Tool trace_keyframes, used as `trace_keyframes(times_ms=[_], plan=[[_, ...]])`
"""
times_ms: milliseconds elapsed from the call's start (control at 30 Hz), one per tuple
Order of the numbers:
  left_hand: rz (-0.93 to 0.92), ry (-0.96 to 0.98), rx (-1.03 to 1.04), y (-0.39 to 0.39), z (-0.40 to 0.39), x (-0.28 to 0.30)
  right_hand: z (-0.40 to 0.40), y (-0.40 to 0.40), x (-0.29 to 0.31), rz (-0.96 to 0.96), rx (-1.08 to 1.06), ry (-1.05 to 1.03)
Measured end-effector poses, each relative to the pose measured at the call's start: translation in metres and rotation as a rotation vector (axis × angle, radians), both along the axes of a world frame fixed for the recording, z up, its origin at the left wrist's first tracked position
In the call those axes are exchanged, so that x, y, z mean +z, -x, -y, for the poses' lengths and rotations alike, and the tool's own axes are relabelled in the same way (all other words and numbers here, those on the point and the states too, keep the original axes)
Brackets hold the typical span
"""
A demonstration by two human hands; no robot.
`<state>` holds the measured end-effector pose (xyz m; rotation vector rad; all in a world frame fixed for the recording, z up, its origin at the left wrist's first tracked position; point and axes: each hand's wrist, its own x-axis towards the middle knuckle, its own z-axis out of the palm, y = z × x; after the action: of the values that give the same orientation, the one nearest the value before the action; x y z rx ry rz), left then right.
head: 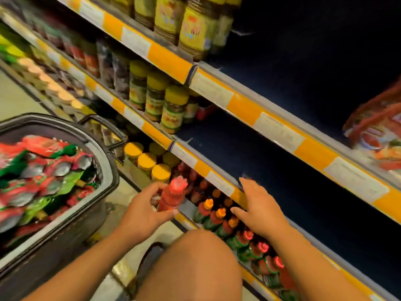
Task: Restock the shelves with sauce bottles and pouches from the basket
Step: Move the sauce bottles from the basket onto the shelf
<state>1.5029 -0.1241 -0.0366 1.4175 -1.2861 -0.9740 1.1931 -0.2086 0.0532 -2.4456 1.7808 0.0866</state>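
A bare bent knee (195, 263) fills the foreground. Above it, the left hand (145, 208) grips a red plastic sauce bottle with a red cap (171, 196), upright, just in front of the lowest shelf's bottle rows (221, 218). The right hand (258, 210), fingers spread, seems to touch the orange-and-white shelf edge (219, 181). The grey basket of blurred red and green pouches (110, 170) stands left.

The bottom shelf (184, 210) carries red-capped and orange-capped sauce bottles (219, 216) beside yellow-lidded jars (146, 160); the middle shelf (217, 174) holds green-labelled jars (172, 109) (its right stretch dark); the floor (13, 98) bears the basket (108, 168).
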Motion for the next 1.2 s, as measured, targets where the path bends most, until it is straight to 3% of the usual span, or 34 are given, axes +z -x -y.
trace_keyframes(times_ms=[233,633,833,1033,1200], plan=[[-0.05,-0.113,0.049,0.015,0.031,-0.078,0.022,0.003,-0.022,-0.057,0.062,0.111],[0.0,-0.137,0.093,0.07,0.079,-0.145,0.017,-0.006,-0.024,-0.081,0.052,0.177],[0.17,-0.165,0.085,0.089,0.093,-0.169,0.019,-0.006,-0.026,-0.115,0.043,0.189],[0.465,-0.204,0.078,0.1,0.096,-0.171,0.019,-0.008,-0.026,-0.128,0.037,0.183],[0.544,-0.163,0.017,0.1,0.102,-0.168,0.018,-0.009,-0.024,-0.13,0.033,0.173]])
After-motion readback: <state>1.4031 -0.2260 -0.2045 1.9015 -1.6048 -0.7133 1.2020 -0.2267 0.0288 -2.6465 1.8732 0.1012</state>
